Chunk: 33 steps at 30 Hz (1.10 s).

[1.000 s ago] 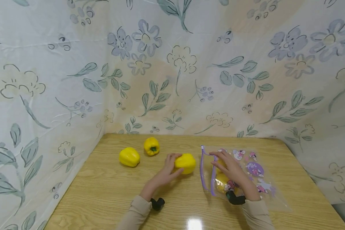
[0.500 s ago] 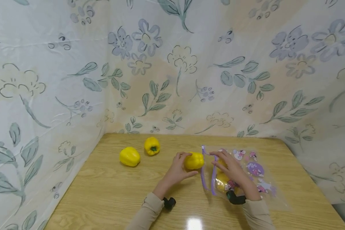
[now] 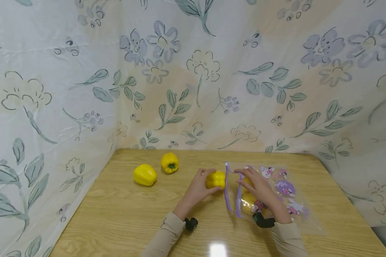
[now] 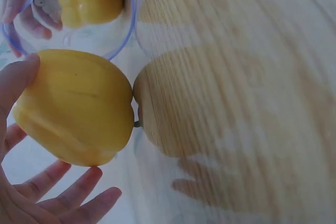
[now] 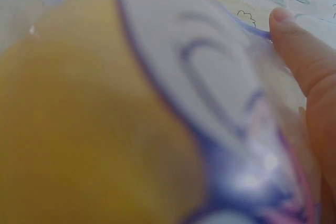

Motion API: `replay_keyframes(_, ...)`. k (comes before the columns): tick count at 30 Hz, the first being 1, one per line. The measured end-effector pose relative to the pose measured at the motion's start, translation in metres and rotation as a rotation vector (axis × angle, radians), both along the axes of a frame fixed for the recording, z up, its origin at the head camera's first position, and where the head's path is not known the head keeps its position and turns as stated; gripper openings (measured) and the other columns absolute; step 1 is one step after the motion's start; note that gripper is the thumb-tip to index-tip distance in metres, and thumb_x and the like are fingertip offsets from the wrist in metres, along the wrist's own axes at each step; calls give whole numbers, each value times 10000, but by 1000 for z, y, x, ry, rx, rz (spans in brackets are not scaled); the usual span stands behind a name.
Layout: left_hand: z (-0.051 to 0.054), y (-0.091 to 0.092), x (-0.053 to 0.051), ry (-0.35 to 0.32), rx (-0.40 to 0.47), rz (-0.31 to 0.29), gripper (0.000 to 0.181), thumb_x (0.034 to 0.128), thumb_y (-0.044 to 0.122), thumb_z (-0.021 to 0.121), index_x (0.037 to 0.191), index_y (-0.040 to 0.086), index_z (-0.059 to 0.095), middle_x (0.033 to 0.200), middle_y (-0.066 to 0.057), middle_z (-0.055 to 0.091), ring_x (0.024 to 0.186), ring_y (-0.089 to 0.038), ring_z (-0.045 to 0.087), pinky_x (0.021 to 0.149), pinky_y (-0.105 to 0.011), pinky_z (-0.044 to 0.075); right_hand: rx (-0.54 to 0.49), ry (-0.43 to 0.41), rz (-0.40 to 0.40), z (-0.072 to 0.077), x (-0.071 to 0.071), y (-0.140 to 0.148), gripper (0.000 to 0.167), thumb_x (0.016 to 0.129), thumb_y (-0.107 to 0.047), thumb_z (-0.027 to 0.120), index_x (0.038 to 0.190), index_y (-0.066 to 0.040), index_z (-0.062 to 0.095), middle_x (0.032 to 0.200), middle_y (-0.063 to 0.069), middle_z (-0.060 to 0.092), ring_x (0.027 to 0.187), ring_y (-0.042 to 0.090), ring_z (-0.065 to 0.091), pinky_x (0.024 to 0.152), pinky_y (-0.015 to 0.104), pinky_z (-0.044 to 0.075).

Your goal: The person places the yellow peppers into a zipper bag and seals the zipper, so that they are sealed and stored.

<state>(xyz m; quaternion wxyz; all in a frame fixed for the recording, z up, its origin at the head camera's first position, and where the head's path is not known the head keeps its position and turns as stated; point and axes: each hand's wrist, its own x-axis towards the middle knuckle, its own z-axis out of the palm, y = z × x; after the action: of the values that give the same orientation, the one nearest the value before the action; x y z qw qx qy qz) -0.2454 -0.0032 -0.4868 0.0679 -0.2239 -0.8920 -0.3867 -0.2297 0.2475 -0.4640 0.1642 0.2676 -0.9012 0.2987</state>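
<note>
My left hand [image 3: 199, 185] grips a yellow bell pepper [image 3: 216, 180] just left of the zip bag's mouth. In the left wrist view the bell pepper [image 4: 79, 106] lies between thumb and fingers, its stem toward the wooden tabletop. My right hand [image 3: 257, 184] holds the purple-edged rim of the clear zip bag [image 3: 284, 189], and the mouth gapes toward the pepper. Inside the bag lie yellow peppers [image 3: 248, 203], partly hidden by the hand and the print. The right wrist view shows my thumb [image 5: 302, 51] near the purple rim.
Two more yellow bell peppers, one on its side [image 3: 145, 175] and one with its green stem facing me [image 3: 169, 163], rest at the left on the wooden table [image 3: 115, 221]. A floral cloth [image 3: 167, 117] hangs behind the table and along its sides.
My left hand has carried the pepper rightward across the table to the bag's mouth, easing back slightly in the last half second. The right hand and the bag stay in place.
</note>
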Motion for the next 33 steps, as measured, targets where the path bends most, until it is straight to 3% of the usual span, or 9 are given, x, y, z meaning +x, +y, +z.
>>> replay_keyframes(5,-1,-3,2,4,3,-16,587,802,458,681,1308,225,494,1189,-57,454,953,-250,546,840,-345,491,-6,-16,-1,0,1,0,354,914,-256,588,1261,-197,546,1182,49,582,1233,385,430,939,633,370)
replay_keyframes(14,-5,-11,5,35,78,-37,557,806,437,684,1287,219,505,1216,-33,511,1110,-211,531,931,-383,480,-7,-17,3,-2,2,1,355,916,-251,585,1263,-187,543,1171,59,587,1253,414,400,946,636,359)
replay_keyframes(26,1,-9,12,-24,210,-50,544,794,430,699,1265,229,515,1226,-11,526,1107,-222,547,864,-365,521,-1,-55,-10,1,4,0,357,924,-280,569,1269,-190,542,1201,66,575,1306,453,306,960,673,310)
replay_keyframes(30,1,-8,14,-50,249,-55,538,793,448,692,1261,245,519,1238,-1,529,1088,-213,564,860,-354,523,-4,-42,-2,1,4,0,357,921,-264,576,1267,-181,543,1180,70,582,1298,444,325,948,672,325)
replay_keyframes(33,1,-5,15,-76,270,-70,532,798,447,687,1264,255,516,1247,-1,529,1093,-212,560,870,-365,519,-4,-26,0,0,4,0,359,919,-253,580,1267,-175,542,1165,75,586,1226,399,432,916,647,379)
